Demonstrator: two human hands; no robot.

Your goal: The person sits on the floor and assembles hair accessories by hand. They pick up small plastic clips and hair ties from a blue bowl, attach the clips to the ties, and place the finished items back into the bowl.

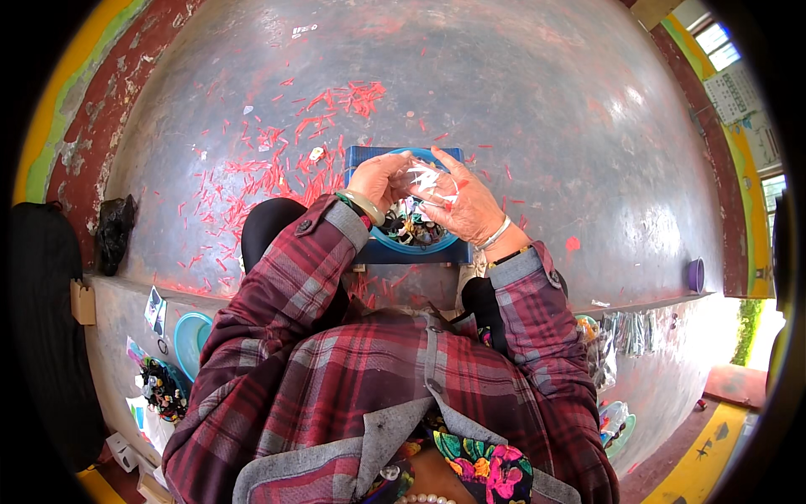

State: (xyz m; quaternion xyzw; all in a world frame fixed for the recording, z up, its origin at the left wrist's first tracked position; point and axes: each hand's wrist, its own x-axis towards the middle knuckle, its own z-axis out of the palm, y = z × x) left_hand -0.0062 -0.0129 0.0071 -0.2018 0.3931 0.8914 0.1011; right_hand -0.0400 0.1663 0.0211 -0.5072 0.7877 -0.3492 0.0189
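Over a light-blue basin (437, 249), my two hands come together around what looks like a small clear plastic bag (424, 178) with white markings or strips. The fingers of my left hand (375, 180) are closed on its left side. My right hand (472, 208) grips the other side, its index finger stretched along the far edge. Small dark and multicoloured pieces (410, 225) fill the basin below; their kind is too small to make out. A blue stool or low table (359, 156) carries the basin.
Red scraps (269, 172) litter the grey floor (537, 92), mostly to the left. A black bag (116, 233) leans by the left wall. Turquoise basin (192, 343) and a tub of small pieces (161, 388) stand near left; packets (630, 333) and a purple container (695, 275) are at right.
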